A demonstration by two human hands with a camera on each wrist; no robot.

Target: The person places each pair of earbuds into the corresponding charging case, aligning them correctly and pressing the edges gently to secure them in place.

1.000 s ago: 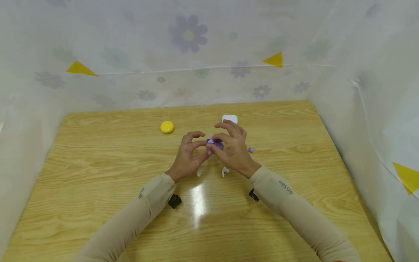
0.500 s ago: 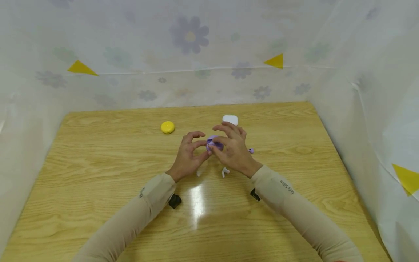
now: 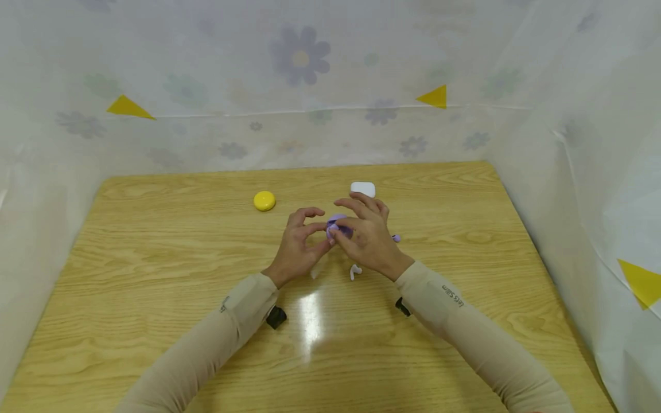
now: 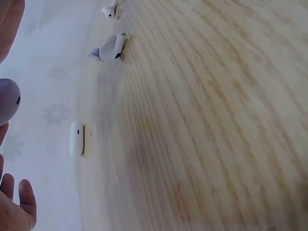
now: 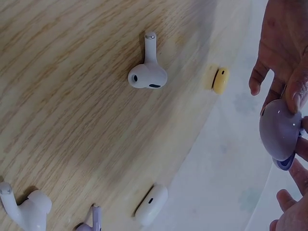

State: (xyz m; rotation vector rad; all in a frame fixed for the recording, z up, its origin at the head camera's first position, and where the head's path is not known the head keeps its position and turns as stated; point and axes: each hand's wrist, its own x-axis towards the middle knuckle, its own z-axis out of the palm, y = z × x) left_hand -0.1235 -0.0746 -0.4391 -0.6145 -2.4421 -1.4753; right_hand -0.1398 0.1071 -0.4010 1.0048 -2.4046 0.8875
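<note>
My left hand (image 3: pixel 296 249) holds a round purple earbud case (image 5: pixel 279 130) between thumb and fingers, raised above the table. The case's lid is open. At its opening, my right hand (image 3: pixel 369 238) pinches a small light purple earbud (image 3: pixel 333 229) between thumb and index finger, its other fingers raised. How deep the earbud sits in the case is hidden by the fingers. Another purple earbud (image 3: pixel 396 238) lies on the table beyond the right hand. Two white earbuds lie nearer: one (image 3: pixel 355 271) below the hands, the other (image 3: pixel 314 274) beside the left wrist.
A white earbud case (image 3: pixel 363 188) lies behind the right hand, near the table's (image 3: pixel 170 241) far edge. To its left sits a round yellow case (image 3: pixel 264 201). Pale flowered sheeting (image 3: pixel 248 137) closes off the back and sides of the table.
The right fingers and the pinched purple earbud have shifted slightly down and toward the case's opening. The left hand and the things on the table stay as they were.
</note>
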